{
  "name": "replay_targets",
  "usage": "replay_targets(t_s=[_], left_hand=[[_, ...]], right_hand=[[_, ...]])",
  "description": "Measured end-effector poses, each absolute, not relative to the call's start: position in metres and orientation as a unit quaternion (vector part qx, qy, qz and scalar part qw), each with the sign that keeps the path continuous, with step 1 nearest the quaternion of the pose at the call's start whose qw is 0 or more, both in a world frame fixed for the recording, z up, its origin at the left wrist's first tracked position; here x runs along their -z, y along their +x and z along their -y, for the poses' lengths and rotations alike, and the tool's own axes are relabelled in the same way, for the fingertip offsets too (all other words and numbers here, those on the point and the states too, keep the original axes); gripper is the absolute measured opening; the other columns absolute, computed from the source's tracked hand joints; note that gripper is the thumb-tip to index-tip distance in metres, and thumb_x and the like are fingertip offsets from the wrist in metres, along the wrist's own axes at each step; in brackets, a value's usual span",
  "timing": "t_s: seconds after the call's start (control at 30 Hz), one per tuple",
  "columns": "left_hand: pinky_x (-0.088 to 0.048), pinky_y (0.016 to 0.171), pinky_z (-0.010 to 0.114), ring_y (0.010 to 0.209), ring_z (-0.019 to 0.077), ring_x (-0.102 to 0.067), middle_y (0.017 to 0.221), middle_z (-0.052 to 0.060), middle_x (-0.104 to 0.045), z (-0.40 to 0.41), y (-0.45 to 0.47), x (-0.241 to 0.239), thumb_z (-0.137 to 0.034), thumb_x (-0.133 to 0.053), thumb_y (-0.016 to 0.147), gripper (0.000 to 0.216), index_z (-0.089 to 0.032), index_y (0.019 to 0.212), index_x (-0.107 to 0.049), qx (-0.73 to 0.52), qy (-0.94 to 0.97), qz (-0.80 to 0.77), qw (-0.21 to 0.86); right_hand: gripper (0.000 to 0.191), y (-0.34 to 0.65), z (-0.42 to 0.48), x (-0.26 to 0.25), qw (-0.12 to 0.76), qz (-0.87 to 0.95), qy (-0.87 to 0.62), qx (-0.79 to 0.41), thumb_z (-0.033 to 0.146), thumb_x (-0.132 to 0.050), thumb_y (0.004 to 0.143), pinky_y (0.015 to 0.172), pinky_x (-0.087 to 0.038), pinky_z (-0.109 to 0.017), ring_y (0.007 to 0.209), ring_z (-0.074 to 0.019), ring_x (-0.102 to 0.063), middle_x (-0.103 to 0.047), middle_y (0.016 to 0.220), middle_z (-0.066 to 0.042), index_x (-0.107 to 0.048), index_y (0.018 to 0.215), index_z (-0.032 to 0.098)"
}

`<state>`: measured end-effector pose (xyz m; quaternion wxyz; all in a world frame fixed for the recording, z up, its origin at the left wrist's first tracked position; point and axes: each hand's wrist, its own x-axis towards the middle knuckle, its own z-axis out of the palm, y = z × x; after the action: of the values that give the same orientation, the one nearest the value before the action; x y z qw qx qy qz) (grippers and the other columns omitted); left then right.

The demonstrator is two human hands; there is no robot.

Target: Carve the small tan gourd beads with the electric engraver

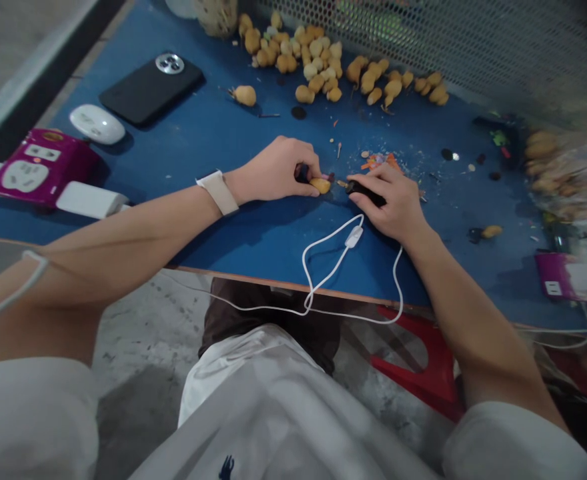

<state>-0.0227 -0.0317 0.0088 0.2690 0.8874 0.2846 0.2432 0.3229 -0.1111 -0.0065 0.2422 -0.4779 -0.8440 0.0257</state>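
My left hand [286,170], with a pale band on its wrist, pinches a small yellow gourd [320,186] above the blue table. A dark piece [302,173] shows between the same fingers; its kind is unclear. Close by on the right, my right hand [393,200] is wrapped round a black-handled tool [367,192]. The tool's short, brass-coloured tip points at the gourd, with a small gap visible between them. A white cord [326,237] with an inline switch [354,236] loops below my right hand; where it joins the tool is hidden.
Many small gourds [318,57] lie along the perforated metal panel [398,40]. Orange scraps [381,161] and dark discs sit beyond my right hand. At left are a black phone [151,90], a white mouse-shaped case [97,124] and a purple power socket [48,167]. A bag of gourds [568,173] stands right.
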Motion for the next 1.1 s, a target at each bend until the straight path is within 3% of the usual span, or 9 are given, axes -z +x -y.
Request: replay_targets(t_s=[0.17, 0.73, 1.1], left_hand=[[-0.066, 0.105, 0.041, 0.109, 0.0283, -0.088, 0.120, 0.011, -0.096, 0.029, -0.023, -0.004, -0.050, -0.100, 0.106, 0.028, -0.026, 0.118, -0.100, -0.247, 0.888, -0.286, 0.263], [-0.061, 0.112, 0.039, 0.114, 0.0267, -0.088, 0.122, 0.006, -0.096, 0.036, -0.021, -0.014, -0.043, -0.094, 0.107, 0.020, -0.025, 0.116, -0.098, -0.231, 0.893, -0.289, 0.258], [-0.062, 0.104, 0.039, 0.107, 0.0256, -0.086, 0.118, 0.008, -0.095, 0.033, -0.023, -0.007, -0.045, -0.097, 0.107, 0.022, -0.024, 0.115, -0.097, -0.252, 0.891, -0.279, 0.256]], right_hand=[[0.049, 0.318, 0.111, 0.006, 0.252, 0.852, -0.458, -0.022, 0.057, -0.070, 0.124, 0.111, -0.076, -0.065, 0.118, -0.0430, -0.090, -0.091, 0.131, -0.016, -0.098, 0.154, 0.029], [0.047, 0.326, 0.111, 0.013, 0.272, 0.852, -0.447, -0.015, 0.058, -0.071, 0.123, 0.108, -0.075, -0.064, 0.113, -0.0415, -0.088, -0.091, 0.124, -0.015, -0.099, 0.150, 0.030], [0.045, 0.331, 0.114, 0.013, 0.299, 0.844, -0.445, -0.014, 0.058, -0.072, 0.123, 0.108, -0.076, -0.062, 0.114, -0.0408, -0.091, -0.094, 0.126, -0.015, -0.100, 0.145, 0.030]])
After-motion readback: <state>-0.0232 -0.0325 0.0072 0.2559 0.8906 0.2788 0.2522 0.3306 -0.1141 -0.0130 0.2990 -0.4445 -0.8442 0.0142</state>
